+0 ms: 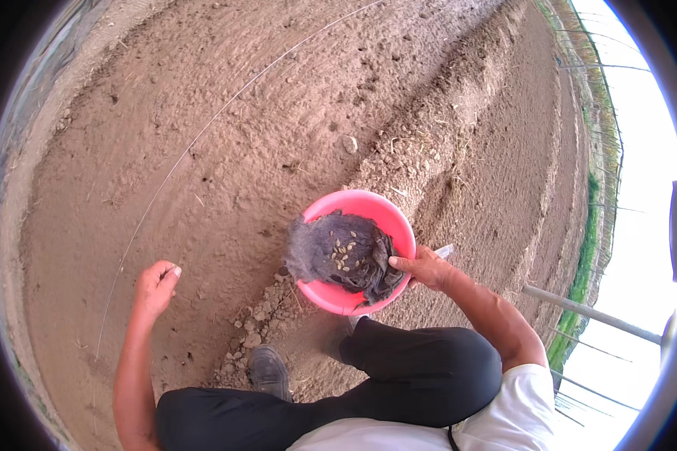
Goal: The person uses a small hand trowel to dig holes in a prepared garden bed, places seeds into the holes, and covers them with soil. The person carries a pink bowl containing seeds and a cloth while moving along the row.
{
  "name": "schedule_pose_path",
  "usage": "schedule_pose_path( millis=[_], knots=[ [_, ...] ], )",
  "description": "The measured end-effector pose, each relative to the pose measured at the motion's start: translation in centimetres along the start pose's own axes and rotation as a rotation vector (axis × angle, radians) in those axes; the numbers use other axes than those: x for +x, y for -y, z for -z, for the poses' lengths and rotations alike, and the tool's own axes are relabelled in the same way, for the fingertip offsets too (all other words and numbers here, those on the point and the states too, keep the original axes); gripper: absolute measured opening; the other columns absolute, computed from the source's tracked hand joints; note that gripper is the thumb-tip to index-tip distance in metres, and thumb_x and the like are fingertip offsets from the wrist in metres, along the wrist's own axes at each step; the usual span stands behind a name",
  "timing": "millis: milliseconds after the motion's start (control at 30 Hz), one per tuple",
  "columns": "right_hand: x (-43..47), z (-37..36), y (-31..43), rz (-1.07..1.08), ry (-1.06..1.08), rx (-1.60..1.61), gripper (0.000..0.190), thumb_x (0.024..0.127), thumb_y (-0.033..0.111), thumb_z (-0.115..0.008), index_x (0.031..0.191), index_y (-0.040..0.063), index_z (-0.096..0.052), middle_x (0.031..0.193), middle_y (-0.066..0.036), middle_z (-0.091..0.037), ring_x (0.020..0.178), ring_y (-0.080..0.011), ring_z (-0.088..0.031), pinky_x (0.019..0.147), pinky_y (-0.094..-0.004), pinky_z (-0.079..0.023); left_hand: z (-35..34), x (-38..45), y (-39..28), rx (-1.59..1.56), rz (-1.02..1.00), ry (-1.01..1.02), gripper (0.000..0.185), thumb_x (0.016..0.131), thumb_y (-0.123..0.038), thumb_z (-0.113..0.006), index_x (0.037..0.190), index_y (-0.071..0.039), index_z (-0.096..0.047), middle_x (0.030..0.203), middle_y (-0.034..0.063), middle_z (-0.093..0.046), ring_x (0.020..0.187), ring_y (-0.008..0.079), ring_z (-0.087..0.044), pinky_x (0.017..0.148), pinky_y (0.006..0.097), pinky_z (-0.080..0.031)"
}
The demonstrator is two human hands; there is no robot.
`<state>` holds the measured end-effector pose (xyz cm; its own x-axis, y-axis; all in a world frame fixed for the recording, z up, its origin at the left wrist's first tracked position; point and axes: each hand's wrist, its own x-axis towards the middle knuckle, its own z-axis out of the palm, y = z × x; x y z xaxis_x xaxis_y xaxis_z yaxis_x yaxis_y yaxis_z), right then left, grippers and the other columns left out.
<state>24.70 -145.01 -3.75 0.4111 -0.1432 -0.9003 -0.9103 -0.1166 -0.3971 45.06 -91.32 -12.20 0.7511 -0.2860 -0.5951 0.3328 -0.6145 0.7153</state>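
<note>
My right hand (pixel 427 267) grips the right rim of a round pink plastic basin (pixel 392 211), thumb over the edge on a dark cloth and fingers underneath. The dark, fuzzy cloth (pixel 316 248) lines the basin and hangs over its left rim. Several pale seeds (pixel 343 248) lie scattered on the cloth. On the left, my left hand (pixel 159 286) hovers over the brown soil with its fingers curled and thumb against them; whether something small is pinched there cannot be seen. A thin white string (pixel 190 147) runs in a curve across the soil beyond that hand.
A ridge of crumbly soil (pixel 417 147) runs diagonally behind the basin and past my dark shoe (pixel 269 369). A small stone (pixel 350 144) lies near it. Further furrows, a strip of green plants (pixel 584 265) and a grey pole (pixel 592 313) are at the right.
</note>
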Motion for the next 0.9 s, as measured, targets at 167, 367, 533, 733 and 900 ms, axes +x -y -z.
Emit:
schedule_pose_path(
  millis=[167,367,533,733,900],
  knots=[
    [2.3,-0.6,-8.8,0.025,-0.045,0.360,0.048,0.090,0.044,-0.075,0.118,0.006,-0.067,0.091,-0.005,-0.072,0.074,-0.0153,-0.067,0.057,-0.0294,-0.054,-0.6,0.3,-4.7,0.285,-0.125,0.116,0.021,0.093,-0.018,-0.065,0.090,0.002,-0.065,0.075,0.0087,-0.063,0.067,0.0175,-0.059,0.062,0.0345,-0.048],
    [3.0,2.3,-9.8,-0.034,-0.066,0.349,0.047,0.089,0.043,-0.076,0.117,0.007,-0.067,0.089,-0.004,-0.072,0.071,-0.0132,-0.066,0.056,-0.0267,-0.052,-1.5,2.0,-6.4,0.452,-0.205,0.165,0.022,0.096,-0.020,-0.063,0.088,0.000,-0.063,0.069,0.0014,-0.055,0.061,0.0098,-0.054,0.057,0.0307,-0.045],
    [5.1,8.8,-9.9,0.046,-0.189,0.270,0.060,0.092,0.054,-0.069,0.124,0.003,-0.066,0.095,-0.006,-0.070,0.081,-0.0160,-0.068,0.066,-0.0305,-0.054,-3.4,2.4,-6.6,0.346,-0.038,0.186,0.026,0.097,-0.024,-0.064,0.090,0.001,-0.064,0.072,0.0062,-0.061,0.057,0.0134,-0.058,0.055,0.0332,-0.048],
    [17.4,16.7,-11.7,0.224,-0.954,0.044,0.059,0.093,0.036,-0.062,0.140,0.002,-0.053,0.134,-0.020,-0.063,0.124,-0.0316,-0.061,0.105,-0.0392,-0.046,-3.3,3.9,-2.2,0.222,0.096,0.158,0.027,0.097,-0.027,-0.064,0.088,-0.002,-0.065,0.072,0.0020,-0.061,0.058,0.0129,-0.060,0.052,0.0298,-0.048],
    [23.1,18.7,-10.8,0.255,-1.085,-0.093,0.061,0.091,0.034,-0.059,0.142,0.001,-0.050,0.144,-0.024,-0.053,0.134,-0.0390,-0.049,0.113,-0.0428,-0.038,-2.8,3.3,-3.3,0.226,0.272,0.069,0.027,0.099,-0.030,-0.063,0.091,-0.005,-0.066,0.074,0.0012,-0.062,0.058,0.0102,-0.060,0.050,0.0265,-0.047]
  ],
)
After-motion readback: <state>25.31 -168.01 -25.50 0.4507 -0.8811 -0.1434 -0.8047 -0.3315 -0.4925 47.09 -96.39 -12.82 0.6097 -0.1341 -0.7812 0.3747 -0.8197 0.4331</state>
